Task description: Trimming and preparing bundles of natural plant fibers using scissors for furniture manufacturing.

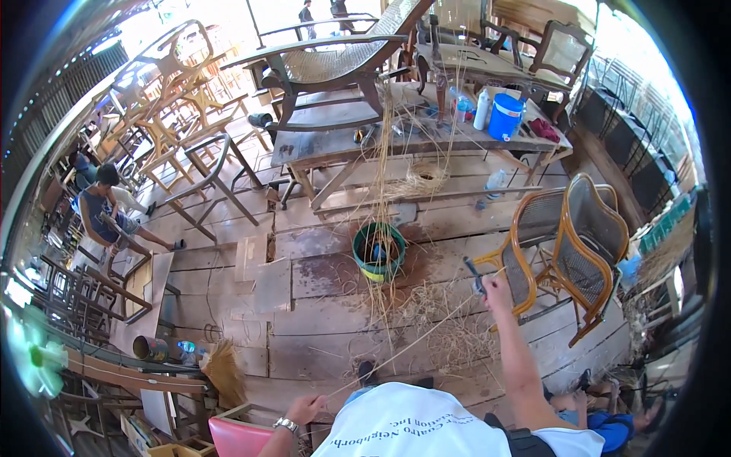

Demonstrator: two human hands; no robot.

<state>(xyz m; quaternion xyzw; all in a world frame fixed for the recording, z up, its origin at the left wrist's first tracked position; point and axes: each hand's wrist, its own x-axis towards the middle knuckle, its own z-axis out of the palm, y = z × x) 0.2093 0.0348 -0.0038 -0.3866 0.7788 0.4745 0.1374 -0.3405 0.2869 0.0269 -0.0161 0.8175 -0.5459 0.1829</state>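
Strand runs slantwise between left grip and right grip.

Matt, straw-like strip; rough floor (wooden planks)

Pale strip: long, thin, straw-coloured, nearly straight; slants from pinch of left fingers up to right fingers. Dark slim tool: beside strip in right fingers, tilted, upper end leaning left; exact kind unclear.
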